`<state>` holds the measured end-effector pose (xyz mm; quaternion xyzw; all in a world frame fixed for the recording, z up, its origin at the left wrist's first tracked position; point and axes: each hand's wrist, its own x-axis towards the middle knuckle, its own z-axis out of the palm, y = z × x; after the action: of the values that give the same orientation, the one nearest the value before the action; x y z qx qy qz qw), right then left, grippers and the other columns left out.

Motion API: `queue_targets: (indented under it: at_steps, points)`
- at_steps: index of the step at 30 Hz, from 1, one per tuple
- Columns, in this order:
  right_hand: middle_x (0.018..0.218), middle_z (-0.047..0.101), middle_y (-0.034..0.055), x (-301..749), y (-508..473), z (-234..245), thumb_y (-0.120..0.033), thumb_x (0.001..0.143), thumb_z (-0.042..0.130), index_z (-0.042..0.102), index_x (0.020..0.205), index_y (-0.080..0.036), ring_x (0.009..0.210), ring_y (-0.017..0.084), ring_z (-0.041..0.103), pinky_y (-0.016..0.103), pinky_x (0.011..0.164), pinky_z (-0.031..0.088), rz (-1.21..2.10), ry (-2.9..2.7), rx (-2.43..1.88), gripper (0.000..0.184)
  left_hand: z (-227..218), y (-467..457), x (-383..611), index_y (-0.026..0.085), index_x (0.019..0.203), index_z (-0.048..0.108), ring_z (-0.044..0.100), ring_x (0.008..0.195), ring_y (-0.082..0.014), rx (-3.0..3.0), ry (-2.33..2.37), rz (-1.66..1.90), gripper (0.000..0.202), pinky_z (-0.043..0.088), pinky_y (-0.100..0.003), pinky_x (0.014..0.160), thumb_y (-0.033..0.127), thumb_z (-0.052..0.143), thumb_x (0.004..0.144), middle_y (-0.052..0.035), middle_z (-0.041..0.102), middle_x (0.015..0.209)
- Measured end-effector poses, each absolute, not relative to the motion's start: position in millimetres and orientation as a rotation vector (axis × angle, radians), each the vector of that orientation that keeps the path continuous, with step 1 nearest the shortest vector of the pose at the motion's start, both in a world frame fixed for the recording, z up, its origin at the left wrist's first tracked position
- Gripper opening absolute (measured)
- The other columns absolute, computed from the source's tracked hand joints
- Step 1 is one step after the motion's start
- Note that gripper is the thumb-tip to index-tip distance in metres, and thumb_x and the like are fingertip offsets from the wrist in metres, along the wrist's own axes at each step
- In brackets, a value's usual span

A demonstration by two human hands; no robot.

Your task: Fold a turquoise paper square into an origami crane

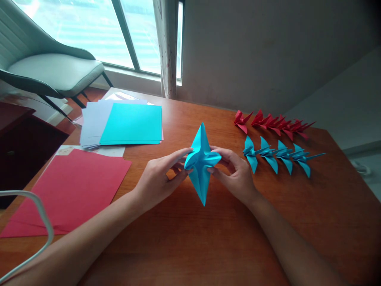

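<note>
1. Blue paper figure [202, 159], a long diamond with one point up, one point down and puffed flaps at its waist, is held just above the middle of the wooden table [184, 246].
2. The left hand [157, 180] pinches the figure's left flap between thumb and outstretched fingers.
3. The right hand [235, 174] pinches the right flap, with its fingertips curled onto the paper.
4. A row of blue cranes [276, 157] lies toward the table's right edge, each overlapping the next, just beside the right hand.
5. A row of red cranes [274, 123] lies behind them, nearer the far edge and likewise overlapping.
6. Near the far left corner sits a stack of lavender sheets [93, 123] with a cyan sheet [132, 123] on top.
7. Red sheets [71, 190] lie along the left edge, nearer the person than the stack.
8. A white cable [41, 222] loops over the near left corner.
9. A grey chair [56, 71] stands beyond the left edge, by the window.
</note>
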<state>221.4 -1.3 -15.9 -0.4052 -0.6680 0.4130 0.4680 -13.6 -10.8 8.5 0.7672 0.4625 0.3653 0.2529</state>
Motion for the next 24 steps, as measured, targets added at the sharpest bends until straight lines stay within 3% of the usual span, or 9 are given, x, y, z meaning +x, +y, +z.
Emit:
queue_targets:
  at_steps: [6, 10, 13, 17, 21, 24]
  points:
    - [0.104, 0.075, 0.0036, 222.8, -0.8, -21.9, -0.035, 0.079, 0.081, 0.068, 0.109, -0.025, 0.095, 0.021, 0.074, 0.040, 0.088, 0.064, 0.884, -1.657, -1.068, 0.034, 10.1, -11.0, -12.5, 0.020, 0.124, 0.064, 0.072, 0.068, -0.0103, 2.086, 1.225, 1.040, 0.036, 0.058, -0.018, 0.068, 0.020, 0.064, 0.088, -0.0005, 0.078, 0.090]
    - [0.119, 0.072, 0.0042, 223.1, -1.1, -22.4, -0.035, 0.081, 0.079, 0.063, 0.124, -0.029, 0.102, 0.021, 0.072, 0.037, 0.089, 0.063, 0.876, -1.690, -1.061, 0.046, 10.1, -11.1, -12.0, 0.018, 0.120, 0.066, 0.071, 0.069, -0.0093, 2.100, 1.208, 1.061, 0.034, 0.057, -0.016, 0.069, 0.016, 0.064, 0.087, -0.0007, 0.078, 0.089]
    - [0.130, 0.067, 0.0058, 223.6, -0.3, -18.1, -0.035, 0.083, 0.077, 0.058, 0.133, -0.030, 0.117, 0.023, 0.066, 0.041, 0.098, 0.059, 0.849, -1.759, -1.067, 0.054, 9.8, -11.0, -11.7, 0.017, 0.120, 0.066, 0.071, 0.068, -0.0090, 2.101, 1.201, 1.078, 0.034, 0.057, -0.016, 0.069, 0.015, 0.065, 0.086, -0.0006, 0.078, 0.088]
    - [0.133, 0.064, 0.0076, 223.5, 1.5, -9.6, -0.036, 0.084, 0.077, 0.061, 0.130, -0.030, 0.127, 0.026, 0.060, 0.047, 0.108, 0.052, 0.752, -1.868, -1.061, 0.049, 9.3, -11.0, -11.4, 0.020, 0.121, 0.065, 0.072, 0.068, -0.0097, 2.097, 1.211, 1.064, 0.035, 0.058, -0.017, 0.069, 0.016, 0.064, 0.087, 0.0002, 0.078, 0.090]
    - [0.142, 0.060, 0.0069, 222.5, 0.6, -7.0, -0.034, 0.085, 0.075, 0.064, 0.121, -0.030, 0.131, 0.026, 0.058, 0.045, 0.103, 0.056, 0.834, -1.822, -1.029, 0.038, 7.9, -11.3, -11.2, 0.019, 0.121, 0.065, 0.073, 0.068, -0.0100, 2.100, 1.204, 1.057, 0.034, 0.057, -0.017, 0.070, 0.017, 0.066, 0.087, -0.0003, 0.079, 0.091]
    - [0.138, 0.064, 0.0060, 222.5, -0.9, -11.4, -0.033, 0.084, 0.076, 0.064, 0.118, -0.028, 0.125, 0.025, 0.063, 0.042, 0.097, 0.060, 0.934, -1.746, -1.029, 0.036, 6.5, -11.7, -11.6, 0.017, 0.121, 0.065, 0.072, 0.068, -0.0092, 2.108, 1.195, 1.064, 0.034, 0.057, -0.016, 0.070, 0.016, 0.066, 0.088, -0.0008, 0.078, 0.092]
